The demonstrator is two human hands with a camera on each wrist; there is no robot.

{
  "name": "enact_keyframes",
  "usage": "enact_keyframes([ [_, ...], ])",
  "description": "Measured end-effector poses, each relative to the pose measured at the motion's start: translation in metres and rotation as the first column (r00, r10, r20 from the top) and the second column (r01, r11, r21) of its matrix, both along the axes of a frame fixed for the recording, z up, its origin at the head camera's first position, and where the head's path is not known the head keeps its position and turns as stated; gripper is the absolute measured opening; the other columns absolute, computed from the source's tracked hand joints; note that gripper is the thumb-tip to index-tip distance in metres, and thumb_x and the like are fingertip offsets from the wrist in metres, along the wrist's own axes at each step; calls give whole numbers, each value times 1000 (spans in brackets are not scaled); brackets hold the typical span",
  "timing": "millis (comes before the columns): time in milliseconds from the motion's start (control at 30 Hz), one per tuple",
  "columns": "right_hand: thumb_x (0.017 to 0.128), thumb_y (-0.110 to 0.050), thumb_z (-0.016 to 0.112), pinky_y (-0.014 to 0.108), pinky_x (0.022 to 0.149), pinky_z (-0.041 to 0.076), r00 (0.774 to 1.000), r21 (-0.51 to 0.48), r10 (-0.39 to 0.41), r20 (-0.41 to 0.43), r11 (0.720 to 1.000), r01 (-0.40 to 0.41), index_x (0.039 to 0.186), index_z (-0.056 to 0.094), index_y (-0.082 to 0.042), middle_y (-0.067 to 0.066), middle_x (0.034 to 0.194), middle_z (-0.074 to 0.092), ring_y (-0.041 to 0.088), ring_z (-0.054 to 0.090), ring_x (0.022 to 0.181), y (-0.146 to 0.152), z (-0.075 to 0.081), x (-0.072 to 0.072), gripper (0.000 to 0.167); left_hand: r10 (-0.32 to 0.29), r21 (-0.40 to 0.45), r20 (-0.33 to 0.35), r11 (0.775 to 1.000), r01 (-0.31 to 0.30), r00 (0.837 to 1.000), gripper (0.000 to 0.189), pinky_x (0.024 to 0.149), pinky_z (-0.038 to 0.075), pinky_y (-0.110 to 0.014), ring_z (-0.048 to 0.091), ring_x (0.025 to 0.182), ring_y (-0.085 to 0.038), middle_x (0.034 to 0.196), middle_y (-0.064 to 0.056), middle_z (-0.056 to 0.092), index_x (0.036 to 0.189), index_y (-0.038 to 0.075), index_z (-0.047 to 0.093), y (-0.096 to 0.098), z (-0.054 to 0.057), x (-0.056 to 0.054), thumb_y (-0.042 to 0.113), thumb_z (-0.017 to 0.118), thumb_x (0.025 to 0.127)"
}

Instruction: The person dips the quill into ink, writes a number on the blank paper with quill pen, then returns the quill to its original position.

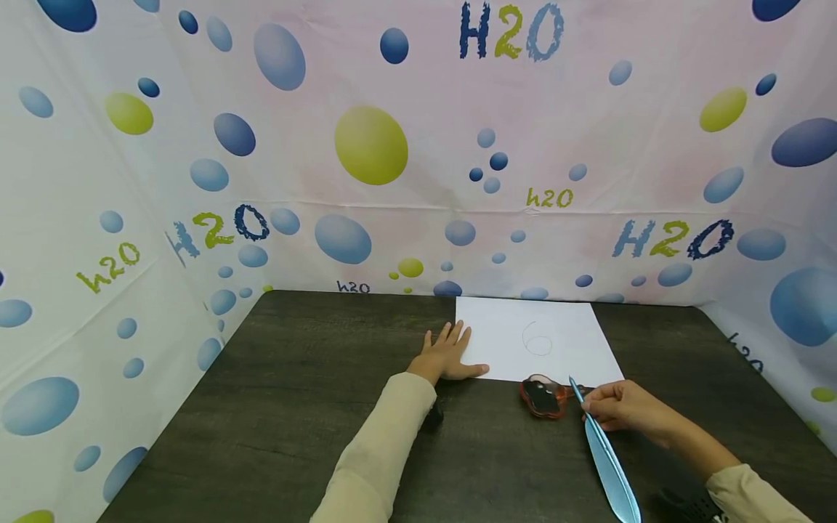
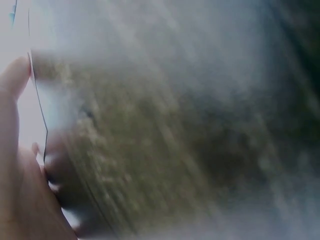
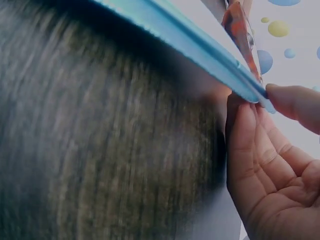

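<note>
A sheet of white paper [image 1: 484, 323] lies at the far side of the dark table, with a thin figure 6 drawn on it. My left hand [image 1: 447, 357] rests spread on the paper's left edge, fingers straight. In my right hand [image 1: 624, 408], the thumb and fingers pinch a long light-blue feather-shaped pen [image 1: 608, 465] near its narrow end. That end points at the paper's lower edge; contact cannot be made out. The right wrist view shows the pen [image 3: 190, 50] between thumb and fingertips. Beside it are sunglasses [image 1: 544, 397] with an orange-brown frame.
The dark wooden table [image 1: 294, 407] spreads left and in front of the paper. A white curtain [image 1: 431, 196] with blue and green dots and H2O lettering hangs behind and at both sides. A dark wrist device [image 1: 433, 416] shows at the left wrist.
</note>
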State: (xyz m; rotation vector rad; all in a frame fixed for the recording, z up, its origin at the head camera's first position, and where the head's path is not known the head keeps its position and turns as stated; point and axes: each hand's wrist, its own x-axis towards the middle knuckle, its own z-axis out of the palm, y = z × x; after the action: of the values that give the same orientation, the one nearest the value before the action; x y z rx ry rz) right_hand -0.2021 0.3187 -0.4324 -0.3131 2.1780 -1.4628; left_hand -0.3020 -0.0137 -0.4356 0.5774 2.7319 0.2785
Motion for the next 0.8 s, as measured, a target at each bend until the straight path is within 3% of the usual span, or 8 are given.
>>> enact_keyframes([
  [800, 94, -14, 61, 27, 67, 58, 999, 101, -46, -25, 994, 49, 103, 64, 14, 1, 86, 69, 10, 63, 75, -5, 6, 3, 30, 2, 51, -3, 999, -2, 1000, 97, 117, -5, -54, -8, 148, -22, 162, 1, -9, 156, 20, -4, -3, -2, -2, 72, 41, 88],
])
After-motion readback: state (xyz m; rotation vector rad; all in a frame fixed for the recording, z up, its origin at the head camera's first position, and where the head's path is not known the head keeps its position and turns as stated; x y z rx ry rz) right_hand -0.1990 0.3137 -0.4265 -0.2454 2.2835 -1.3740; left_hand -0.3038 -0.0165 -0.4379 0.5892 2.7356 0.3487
